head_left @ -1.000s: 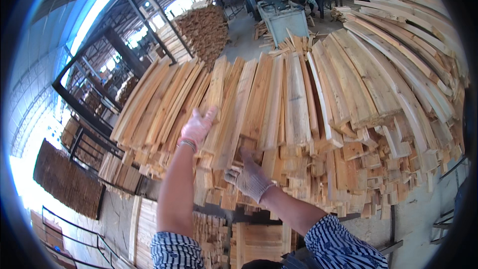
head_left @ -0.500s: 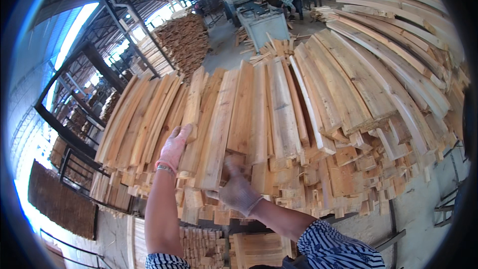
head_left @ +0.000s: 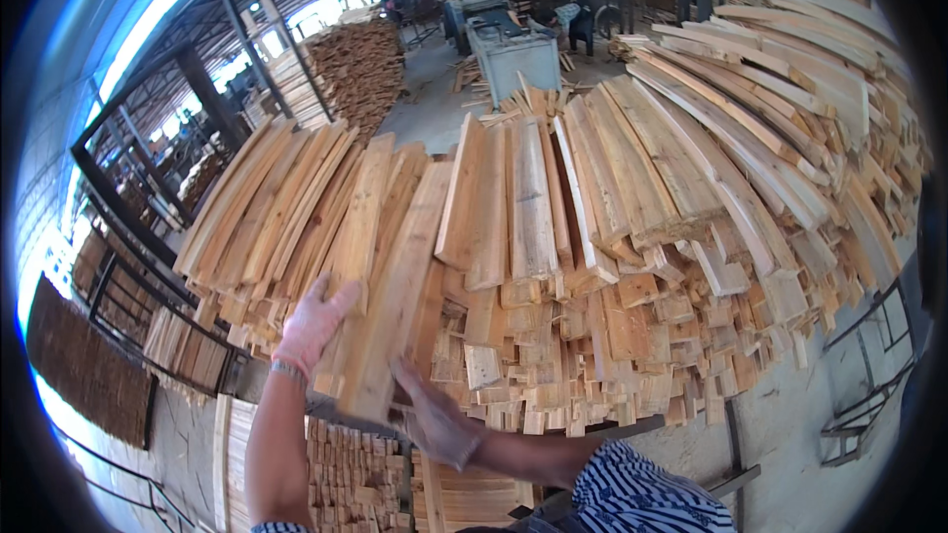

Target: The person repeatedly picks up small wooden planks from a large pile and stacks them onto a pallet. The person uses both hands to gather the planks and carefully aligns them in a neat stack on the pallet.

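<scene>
Long pale wooden planks lie side by side on a broad stack in front of me. One wide plank reaches out past the stack toward me, its near end low between my hands. My left hand, in a pinkish glove, grips the left side of this group, its fingers against another plank. My right hand, in a greyish glove, holds the wide plank's right edge close to its near end. Some of its fingers are hidden under the wood.
More planks fan out to the right. Below me are stacked short pieces. A dark metal frame stands left, a metal rack right. Beyond are a pale blue-grey machine, a tall wood pile and a bent-over person.
Both hands have moved down toward me and slightly left, drawing the wide plank along. A gap now shows to its right, exposing lower wood. My view has shifted a little.
</scene>
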### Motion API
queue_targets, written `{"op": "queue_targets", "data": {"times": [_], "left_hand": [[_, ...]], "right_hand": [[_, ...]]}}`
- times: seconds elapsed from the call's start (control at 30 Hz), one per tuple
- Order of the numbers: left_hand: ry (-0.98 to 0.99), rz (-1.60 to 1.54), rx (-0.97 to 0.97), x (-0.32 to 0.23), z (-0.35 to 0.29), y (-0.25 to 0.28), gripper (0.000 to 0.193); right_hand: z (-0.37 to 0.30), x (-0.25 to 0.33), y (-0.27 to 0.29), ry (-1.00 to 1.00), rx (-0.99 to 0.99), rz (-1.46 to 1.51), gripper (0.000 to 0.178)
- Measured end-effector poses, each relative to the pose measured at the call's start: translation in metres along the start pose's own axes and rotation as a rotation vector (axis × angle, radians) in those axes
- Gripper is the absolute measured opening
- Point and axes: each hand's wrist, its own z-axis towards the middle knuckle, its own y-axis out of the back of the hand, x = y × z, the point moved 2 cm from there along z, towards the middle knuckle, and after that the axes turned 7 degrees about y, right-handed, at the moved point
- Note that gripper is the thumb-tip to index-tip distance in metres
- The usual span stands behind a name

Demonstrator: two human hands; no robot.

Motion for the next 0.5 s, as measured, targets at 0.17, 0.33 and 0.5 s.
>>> {"op": "queue_targets", "data": {"times": [0.17, 0.33, 0.5], "left_hand": [[-0.066, -0.094, 0.139, 0.050, -0.109, 0.006, 0.094], [0.184, -1.133, 0.356, 0.088, -0.080, -0.050, 0.064], [0.085, -0.989, 0.440, 0.076, -0.070, -0.030, 0.063]], "right_hand": [[-0.081, -0.035, 0.081, -0.188, 0.241, 0.037, 0.066], [-0.064, 0.038, 0.077, -0.088, 0.167, -0.202, 0.079], [0.002, 0.033, 0.058, 0.008, 0.142, -0.173, 0.083]]}}
